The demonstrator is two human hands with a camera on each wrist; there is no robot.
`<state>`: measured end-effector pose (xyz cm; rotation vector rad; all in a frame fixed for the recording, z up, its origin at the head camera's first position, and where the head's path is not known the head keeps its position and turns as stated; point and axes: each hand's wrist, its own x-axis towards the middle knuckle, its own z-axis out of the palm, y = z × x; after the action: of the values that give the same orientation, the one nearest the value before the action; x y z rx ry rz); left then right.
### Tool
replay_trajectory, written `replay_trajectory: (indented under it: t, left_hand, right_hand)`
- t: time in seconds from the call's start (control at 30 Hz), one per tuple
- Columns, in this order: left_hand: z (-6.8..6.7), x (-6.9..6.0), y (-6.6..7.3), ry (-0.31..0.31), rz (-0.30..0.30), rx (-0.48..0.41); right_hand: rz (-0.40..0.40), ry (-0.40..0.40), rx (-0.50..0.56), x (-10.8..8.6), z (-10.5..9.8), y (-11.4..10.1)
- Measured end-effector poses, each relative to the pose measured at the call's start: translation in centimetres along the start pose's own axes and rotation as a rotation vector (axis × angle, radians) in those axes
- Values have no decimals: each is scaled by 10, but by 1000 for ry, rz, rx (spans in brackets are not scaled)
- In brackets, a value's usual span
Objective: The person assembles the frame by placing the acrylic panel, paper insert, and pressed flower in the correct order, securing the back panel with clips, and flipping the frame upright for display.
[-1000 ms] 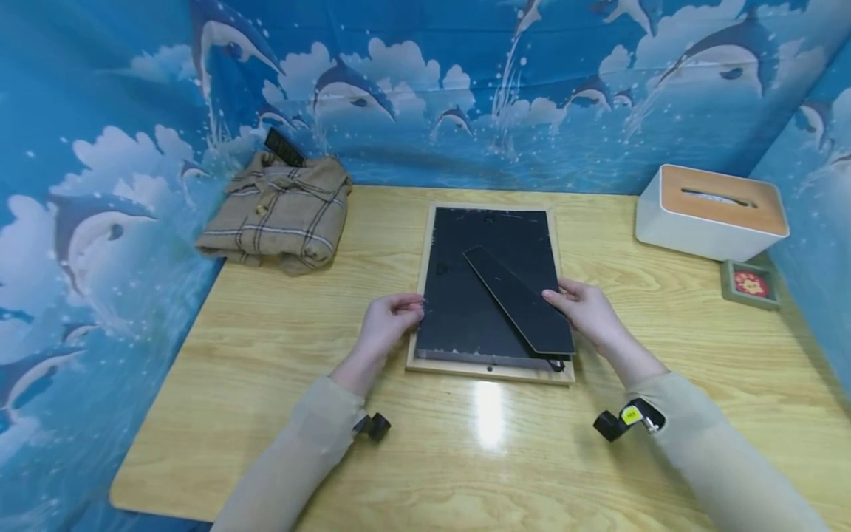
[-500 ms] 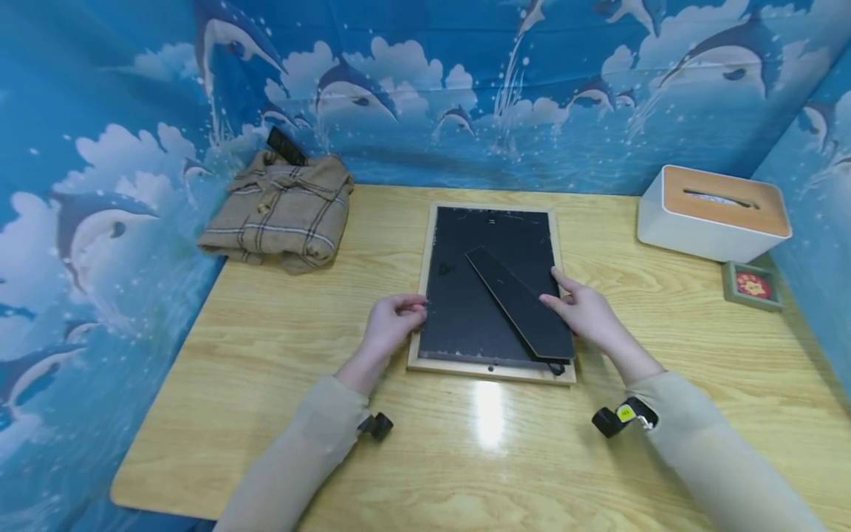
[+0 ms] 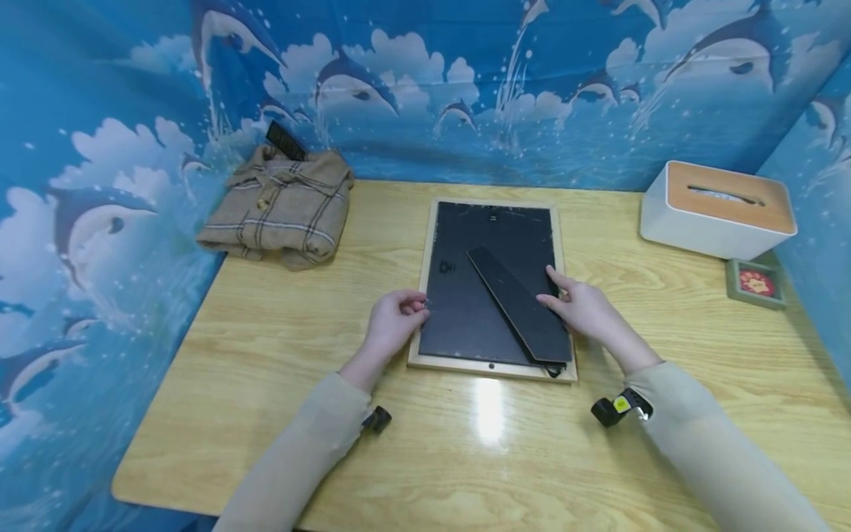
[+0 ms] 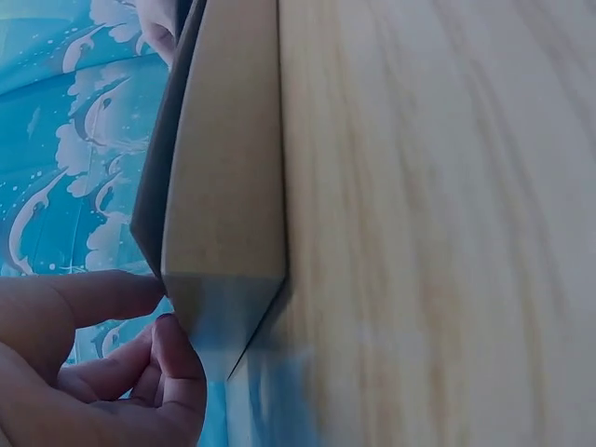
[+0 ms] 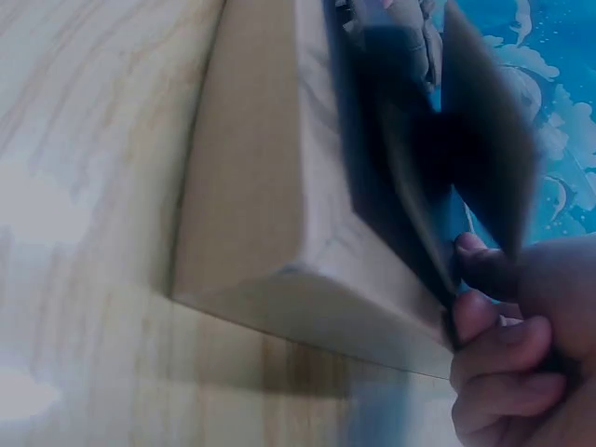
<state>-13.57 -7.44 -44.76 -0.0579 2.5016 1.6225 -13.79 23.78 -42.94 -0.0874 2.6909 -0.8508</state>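
A light wood picture frame (image 3: 459,363) lies on the table, its black back panel (image 3: 459,318) facing up. The panel's stand leg (image 3: 515,303) slants across it, its lower end raised. At the left edge, my left hand (image 3: 392,325) pinches the panel's rim with curled fingers. In the left wrist view, the thumb and fingertip of the left hand (image 4: 112,345) meet by the frame's corner (image 4: 223,289). My right hand (image 3: 588,310) grips the panel's right edge beside the leg. In the right wrist view, the right hand's fingers (image 5: 503,349) curl at the dark panel edge.
A folded plaid garment (image 3: 282,210) with a dark tag lies at the back left. At the back right stands a white tissue box (image 3: 705,222) with a wooden lid, and a small green square tray (image 3: 754,297) holding a red piece is in front of it.
The panel's near edge has sunk lower into the frame. My right hand has shifted slightly up and left along the panel's side, while the left hand has barely moved.
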Motion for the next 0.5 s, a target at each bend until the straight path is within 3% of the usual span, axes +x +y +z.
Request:
replay_trajectory:
  t: [0.3, 0.5]
  left_hand:
    - [-3, 2, -1, -10, 157, 177]
    - [-3, 1, 3, -42, 208, 286]
  right_hand:
    - [12, -3, 18, 1, 1, 2]
    - [7, 2, 18, 1, 3, 3]
